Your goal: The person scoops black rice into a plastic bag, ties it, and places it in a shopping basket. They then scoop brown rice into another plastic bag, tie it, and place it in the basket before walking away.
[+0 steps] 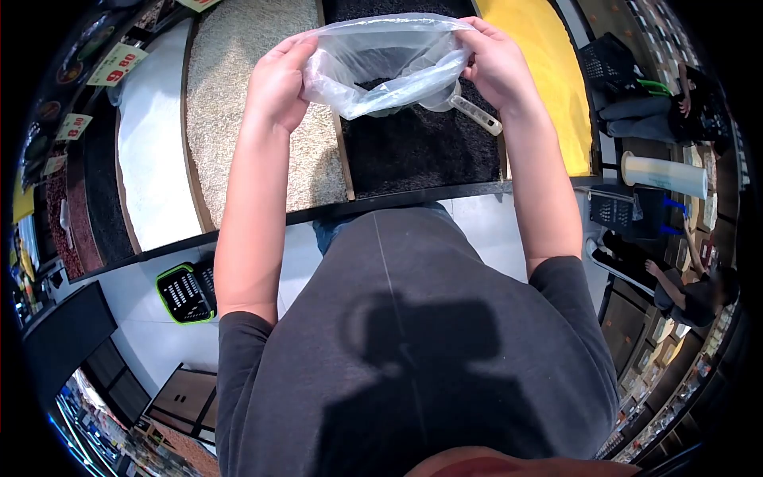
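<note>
A clear plastic bag (373,99) is stretched with its mouth wide between my two hands. My left hand (282,75) pinches the left side of its rim. On the other side, the rim is gripped by the fingers of my right hand (497,67). Below the bag lies a bin of dark grains (421,155). A clear plastic scoop (477,115) rests on those grains near my right wrist, its bowl partly hidden behind the bag.
Neighbouring bins hold pale grains (254,119), white contents (155,135) and yellow grains (532,48). Price signs (117,63) stand at left. A black and green shopping basket (184,292) sits on the floor. Two people are at right, one in black (687,298), beside a roll of bags (664,175).
</note>
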The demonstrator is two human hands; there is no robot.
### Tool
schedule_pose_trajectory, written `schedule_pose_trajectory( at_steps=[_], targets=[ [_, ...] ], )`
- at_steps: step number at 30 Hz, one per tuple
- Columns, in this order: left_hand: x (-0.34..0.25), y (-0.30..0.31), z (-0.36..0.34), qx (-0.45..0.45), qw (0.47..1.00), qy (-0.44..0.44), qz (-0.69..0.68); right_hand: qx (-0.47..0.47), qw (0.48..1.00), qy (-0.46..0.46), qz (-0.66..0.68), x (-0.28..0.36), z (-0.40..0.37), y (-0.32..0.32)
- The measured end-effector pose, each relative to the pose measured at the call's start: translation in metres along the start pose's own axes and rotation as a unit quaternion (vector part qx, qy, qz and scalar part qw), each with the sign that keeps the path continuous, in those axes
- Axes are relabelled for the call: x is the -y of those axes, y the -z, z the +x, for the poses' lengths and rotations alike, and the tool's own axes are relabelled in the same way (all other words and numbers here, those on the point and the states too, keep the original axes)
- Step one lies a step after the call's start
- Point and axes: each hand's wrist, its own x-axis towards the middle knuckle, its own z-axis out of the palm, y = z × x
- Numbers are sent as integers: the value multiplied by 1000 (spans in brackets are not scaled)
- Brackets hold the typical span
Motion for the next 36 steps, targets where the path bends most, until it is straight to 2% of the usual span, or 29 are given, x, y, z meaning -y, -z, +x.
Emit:
schedule_pose_trajectory(
  at_steps=[2, 8, 12, 14, 18, 21, 23, 24, 26, 27, 30, 32, 36],
  targets=[
    [-2, 1, -3, -9, 1000, -2, 1, -24, 998, -39, 32, 9, -11, -10],
    [-7, -3, -8, -40, 999, -11, 32, 10, 994, -63, 91, -3, -9, -1],
    [-11, 1, -7, -47, 998, 0, 31, -22, 995, -60, 79, -3, -10, -5],
    [-14, -2, -10, -46, 998, -2, 30, -30, 988, -56, 143, -11, -2, 4],
    [-18, -4, -8, -31, 999, -6, 27, -14, 985, -44, 164, -15, 1, 12],
    [-18, -8, -9, -47, 999, -6, 16, -24, 986, -40, 163, 5, -14, 7],
    [-18, -11, -12, -78, 997, -11, 21, 113, 974, 33, 196, 22, -31, 6],
    [-19, -12, -12, -79, 997, -11, 23, 113, 973, 32, 198, 14, -24, 8],
    [-19, -14, -14, -96, 994, -17, 47, -33, 998, 51, 34, -6, -6, 10],
    [-17, -13, -15, -98, 994, -16, 49, -32, 998, 49, 36, -11, -6, 12],
    [-2, -5, -21, -112, 990, -9, 85, -56, 987, 104, -110, -6, -25, -2],
    [7, -4, -25, -102, 989, 36, 101, -65, 985, 103, -120, -9, -29, -4],
    [21, -10, -42, -107, 976, 66, 180, -74, 984, 93, -137, -20, -36, -1]
  ],
)
